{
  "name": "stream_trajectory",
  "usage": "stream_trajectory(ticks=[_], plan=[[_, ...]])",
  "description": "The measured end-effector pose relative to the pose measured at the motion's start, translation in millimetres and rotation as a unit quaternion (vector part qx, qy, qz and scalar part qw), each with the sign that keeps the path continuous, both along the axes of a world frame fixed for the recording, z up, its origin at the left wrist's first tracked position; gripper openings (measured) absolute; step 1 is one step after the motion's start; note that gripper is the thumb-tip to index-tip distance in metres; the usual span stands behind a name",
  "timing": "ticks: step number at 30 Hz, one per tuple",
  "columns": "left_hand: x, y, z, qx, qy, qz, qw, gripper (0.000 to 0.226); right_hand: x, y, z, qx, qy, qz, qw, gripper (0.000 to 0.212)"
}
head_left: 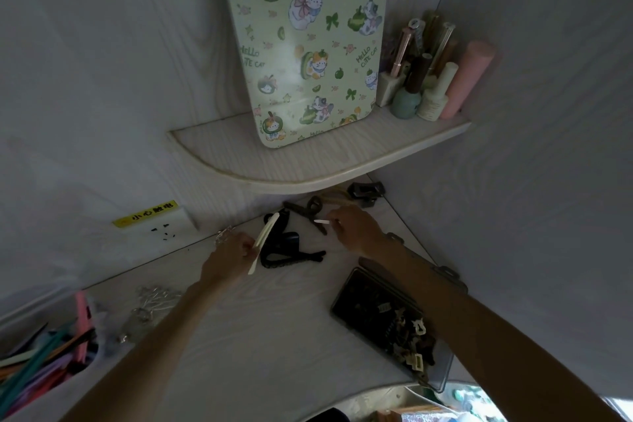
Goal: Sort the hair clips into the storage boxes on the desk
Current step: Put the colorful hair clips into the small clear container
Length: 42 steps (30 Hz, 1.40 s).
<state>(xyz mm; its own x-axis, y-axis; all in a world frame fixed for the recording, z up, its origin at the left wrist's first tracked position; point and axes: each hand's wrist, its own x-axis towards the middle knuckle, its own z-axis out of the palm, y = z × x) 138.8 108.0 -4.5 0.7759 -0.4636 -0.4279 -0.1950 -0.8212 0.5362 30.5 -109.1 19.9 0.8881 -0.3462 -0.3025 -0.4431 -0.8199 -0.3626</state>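
Observation:
A pile of dark hair clips [286, 247] lies in the desk's far corner, under a curved shelf. My left hand [229, 259] is closed on a long cream hair clip [263, 242], held upright beside the pile. Across the pile, my right hand [356, 228] pinches a small white clip [322, 222] between its fingertips. More dark clips [364, 192] lie further back by the wall. A clear storage box [387, 322] with small clips in it stands on the desk under my right forearm.
A box of long coloured clips [41, 356] sits at the left edge. Metal chains [150, 305] lie beside it. The shelf [308, 161] carries a cat-print mirror and bottles [424, 79]. A wall socket [154, 226] is at the left.

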Motion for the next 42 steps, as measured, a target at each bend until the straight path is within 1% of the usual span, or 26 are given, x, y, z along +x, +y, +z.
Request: stream_trajectory(ticks=[3, 6, 9, 10, 12, 14, 16, 18, 19, 21, 24, 26, 31, 34, 35, 37, 39, 41, 42], plan=[[-3, 5, 10, 0.024, -0.011, 0.029, 0.999, 0.024, -8, 0, 11, 0.026, -0.019, -0.038, 0.999, 0.033], [-1, 30, 25, 0.02, -0.018, 0.006, 1.0, 0.026, -10, 14, 20, 0.044, -0.044, -0.056, 0.996, 0.029], [2, 70, 40, 0.016, -0.038, -0.002, 0.999, 0.016, 0, 44, 28, 0.064, -0.034, -0.062, 0.995, 0.03], [1, 90, 49, 0.016, -0.048, 0.009, 0.999, 0.017, 7, 62, 32, 0.071, -0.036, -0.063, 0.995, 0.03], [-2, 118, 58, -0.012, -0.046, 0.036, 0.998, 0.02, 18, 92, 37, 0.09, -0.05, -0.067, 0.992, 0.032], [-7, 157, 67, -0.038, -0.047, 0.054, 0.997, 0.025, 32, 131, 41, 0.111, -0.052, -0.035, 0.992, 0.034], [-12, 204, 73, -0.046, -0.066, 0.054, 0.995, 0.032, 42, 175, 47, 0.129, -0.041, 0.018, 0.991, 0.033], [-11, 247, 71, -0.032, -0.117, 0.033, 0.992, 0.04, 49, 215, 53, 0.129, -0.045, 0.062, 0.989, 0.03], [-8, 265, 68, -0.023, -0.148, 0.033, 0.988, 0.036, 52, 232, 55, 0.134, -0.052, 0.078, 0.987, 0.031], [-3, 304, 61, -0.022, -0.181, 0.052, 0.982, 0.029, 59, 273, 53, 0.143, -0.068, 0.102, 0.982, 0.031], [4, 346, 45, -0.026, -0.199, 0.041, 0.979, 0.029, 70, 328, 47, 0.13, -0.093, 0.107, 0.981, 0.031], [6, 364, 35, -0.024, -0.198, 0.037, 0.979, 0.03, 79, 358, 41, 0.116, -0.12, 0.132, 0.977, 0.029], [0, 376, 22, -0.036, -0.181, 0.036, 0.982, 0.041, 88, 395, 33, 0.066, -0.137, 0.195, 0.969, 0.032], [2, 382, 18, -0.066, -0.227, 0.032, 0.971, 0.035, 82, 403, 26, 0.004, -0.157, 0.268, 0.95, 0.039], [5, 384, 17, -0.07, -0.24, 0.034, 0.968, 0.034, 79, 403, 21, -0.027, -0.154, 0.286, 0.945, 0.044], [11, 385, 11, -0.07, -0.267, 0.027, 0.961, 0.037, 72, 399, 13, -0.075, -0.104, 0.299, 0.946, 0.052], [11, 380, 6, -0.052, -0.298, 0.002, 0.953, 0.036, 65, 390, 9, -0.092, -0.046, 0.289, 0.952, 0.055], [9, 371, 3, -0.035, -0.304, -0.012, 0.952, 0.029, 59, 377, 10, -0.103, -0.059, 0.285, 0.951, 0.055], [8, 366, 1, -0.036, -0.297, -0.004, 0.954, 0.026, 57, 371, 11, -0.108, -0.071, 0.283, 0.95, 0.056]])
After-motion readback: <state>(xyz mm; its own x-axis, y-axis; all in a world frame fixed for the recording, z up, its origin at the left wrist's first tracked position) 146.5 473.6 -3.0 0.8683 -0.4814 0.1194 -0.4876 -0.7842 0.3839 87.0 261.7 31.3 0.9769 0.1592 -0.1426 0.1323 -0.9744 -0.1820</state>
